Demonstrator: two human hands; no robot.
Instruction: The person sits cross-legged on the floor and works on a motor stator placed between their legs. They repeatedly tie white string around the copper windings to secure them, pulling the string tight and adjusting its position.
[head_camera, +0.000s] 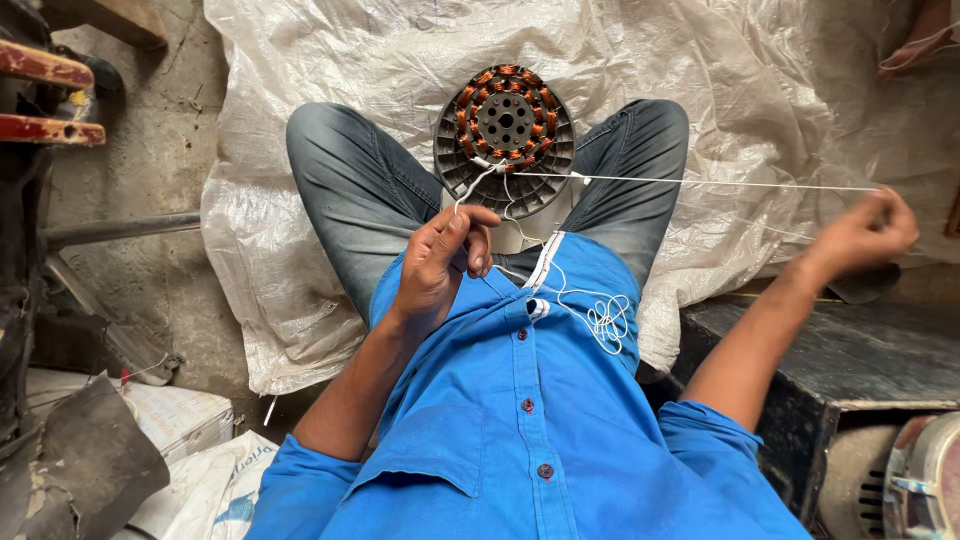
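Note:
A round grey fan motor stator (505, 135) with copper-coloured windings stands between my knees, its face toward me. My left hand (440, 262) sits just below it, fingers curled around a white lead that comes off the stator's lower edge. My right hand (868, 232) is stretched far out to the right, pinching the end of a white thread (720, 183) pulled taut in a straight line from the stator. A loose tangle of the same thread (606, 318) lies on my blue shirt.
I sit cross-legged on a white woven sack (300, 150) spread over a concrete floor. A dark metal box (850, 360) is at my right, with another motor housing (925, 485) at the bottom right. Sacks and scrap (90, 450) lie at the lower left.

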